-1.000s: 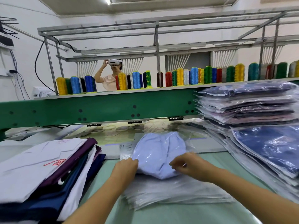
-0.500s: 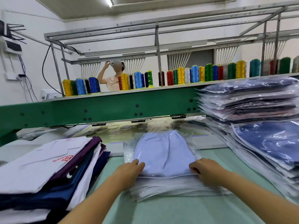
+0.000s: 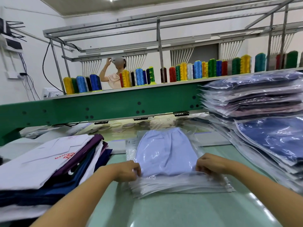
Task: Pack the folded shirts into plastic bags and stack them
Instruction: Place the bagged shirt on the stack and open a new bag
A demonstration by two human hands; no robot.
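Step in hand: bagging one garment. A light-blue shirt (image 3: 165,154) is lying inside a clear plastic bag (image 3: 131,148), which is resting on a pile of empty bags (image 3: 180,187) at the middle of the table (image 3: 164,213), with its closed end pointing to the far edge. The shirt's near hem is sitting just inside the bag's mouth, so insertion is judged all but complete.

The left hand (image 3: 127,171) is working the near left corner of the mouth and the right hand (image 3: 211,164) the near right corner. Each grip is pinching the bag's film with curled fingers. The thumbs are hidden, so the exact hold cannot be confirmed.

Unpacked folded shirts (image 3: 49,161) are waiting along the left edge. The packed stack (image 3: 270,141) is standing along the right edge, near the work.

Next move, as judged: seating the hem fully, closing the mouth, then lifting the top bag alone and carrying it to the packed stack. The film is looking slick, so a second bag clinging underneath is the likely fault. Square placement is also called for, as the lower packed layers are fanning toward the near edge.
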